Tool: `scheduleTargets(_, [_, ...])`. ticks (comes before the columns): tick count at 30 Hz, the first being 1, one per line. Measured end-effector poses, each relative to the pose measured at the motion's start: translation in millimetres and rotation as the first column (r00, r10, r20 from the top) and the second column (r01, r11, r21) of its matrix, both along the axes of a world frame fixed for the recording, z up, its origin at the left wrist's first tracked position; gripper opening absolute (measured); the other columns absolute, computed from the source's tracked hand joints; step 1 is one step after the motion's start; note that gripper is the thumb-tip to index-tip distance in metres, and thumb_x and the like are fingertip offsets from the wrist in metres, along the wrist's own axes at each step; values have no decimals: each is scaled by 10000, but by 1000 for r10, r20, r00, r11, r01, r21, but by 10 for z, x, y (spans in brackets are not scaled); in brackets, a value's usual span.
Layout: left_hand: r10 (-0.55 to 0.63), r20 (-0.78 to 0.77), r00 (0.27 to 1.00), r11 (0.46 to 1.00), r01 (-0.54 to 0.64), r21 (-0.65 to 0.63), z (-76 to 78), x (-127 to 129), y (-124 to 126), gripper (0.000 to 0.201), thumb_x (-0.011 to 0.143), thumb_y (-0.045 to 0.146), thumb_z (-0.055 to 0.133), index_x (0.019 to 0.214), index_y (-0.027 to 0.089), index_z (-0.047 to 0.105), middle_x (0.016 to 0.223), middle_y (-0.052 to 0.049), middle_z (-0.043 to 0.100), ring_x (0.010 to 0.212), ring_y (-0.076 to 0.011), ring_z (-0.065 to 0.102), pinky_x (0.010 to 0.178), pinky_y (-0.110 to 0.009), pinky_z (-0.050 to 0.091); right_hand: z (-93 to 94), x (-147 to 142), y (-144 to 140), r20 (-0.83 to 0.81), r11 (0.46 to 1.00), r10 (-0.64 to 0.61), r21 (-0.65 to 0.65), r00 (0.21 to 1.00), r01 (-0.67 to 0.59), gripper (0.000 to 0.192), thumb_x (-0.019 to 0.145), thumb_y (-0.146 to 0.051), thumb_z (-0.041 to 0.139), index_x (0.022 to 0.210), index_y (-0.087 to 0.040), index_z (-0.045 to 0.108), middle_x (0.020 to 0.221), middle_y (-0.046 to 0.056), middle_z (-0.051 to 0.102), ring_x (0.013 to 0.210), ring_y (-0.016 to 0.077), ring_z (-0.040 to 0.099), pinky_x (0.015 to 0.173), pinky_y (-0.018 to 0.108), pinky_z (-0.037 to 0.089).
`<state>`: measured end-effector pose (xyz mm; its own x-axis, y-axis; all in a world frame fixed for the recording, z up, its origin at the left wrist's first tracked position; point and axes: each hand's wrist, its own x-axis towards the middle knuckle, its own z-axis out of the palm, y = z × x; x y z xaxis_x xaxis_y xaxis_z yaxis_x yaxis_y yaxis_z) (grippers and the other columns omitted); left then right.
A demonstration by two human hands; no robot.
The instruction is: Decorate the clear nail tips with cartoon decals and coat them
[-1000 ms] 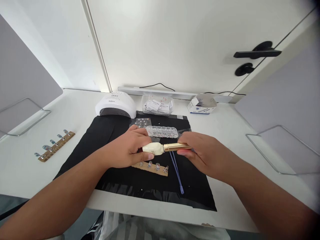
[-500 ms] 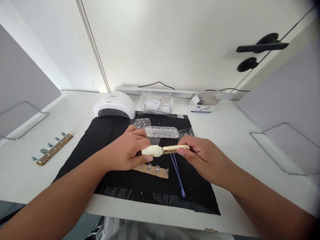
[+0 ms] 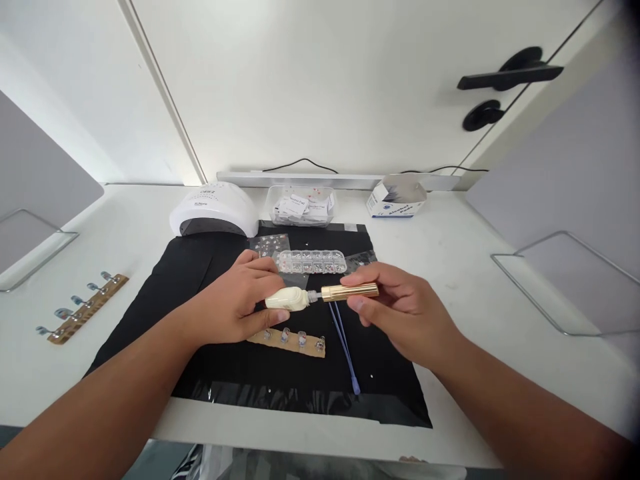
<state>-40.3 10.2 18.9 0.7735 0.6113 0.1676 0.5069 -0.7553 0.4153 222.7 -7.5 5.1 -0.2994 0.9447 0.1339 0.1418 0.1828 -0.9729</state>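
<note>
Since a sec ago the gold ribbed metal cap (image 3: 350, 291) has slid rightward off the small cream plastic bottle (image 3: 287, 299), w/ a thin clear neck now showing between them, centre of frame. Left hand (image 3: 235, 300) has fingers curled & pressed round the bottle body; right hand (image 3: 400, 310) pinches the cap betw. thumb & fingertips. Looks like the opening is nearly done, cap almost free; whatever's inside hasn't been used yet, I'd judge. Just below, on the black cloth mat (image 3: 210, 267), lie a brown cardboard strip of clear nail tips (image 3: 287, 341) & a thin lilac stick tool (image 3: 344, 347). Clear compartmented gem box (image 3: 311, 261) sits above; white domed nail lamp (image 3: 214, 210) upper left.
</note>
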Motion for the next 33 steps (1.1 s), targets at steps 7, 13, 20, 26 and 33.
scheduleTargets(7, [-21,52,998,1000,22,-19,2,-114,99,181,940,317,536,837,171,564,806,-37,579,847,-208,527,843,-373,353,-78,283,261,-255,978,104,-150,961,-145,45,788,-216,663,809,-219,703,559,-43,551,469,84,453,473,241,380])
scheduleTargets(13, [32,101,994,999,-32,-1,-52,-238,226,155,943,263,534,824,175,578,737,-28,573,785,-200,519,766,-331,400,-141,242,246,-40,916,327,-233,944,-327,77,811,-250,632,831,-190,675,661,4,637,530,92,448,504,250,344])
scheduleTargets(20, [31,126,992,1000,-31,-6,-81,-232,253,177,946,254,546,790,172,561,723,-4,547,736,-154,492,734,-292,398,-177,180,228,145,923,338,-242,930,-298,101,821,-276,584,818,-195,646,700,23,662,599,141,542,565,291,368])
scheduleTargets(26, [54,111,992,999,-53,-7,-68,-245,236,196,954,285,549,795,171,555,737,-2,518,744,-149,471,728,-297,388,-176,209,287,115,955,242,-203,963,-216,78,775,-242,588,761,-198,651,631,-2,634,520,103,441,509,272,319])
scheduleTargets(33, [28,100,995,999,-27,-17,-45,-222,224,174,954,284,542,813,183,556,725,-13,543,754,-175,466,739,-327,387,-174,191,247,122,941,279,-232,953,-245,29,777,-236,644,765,-219,664,640,10,669,548,139,538,518,287,355])
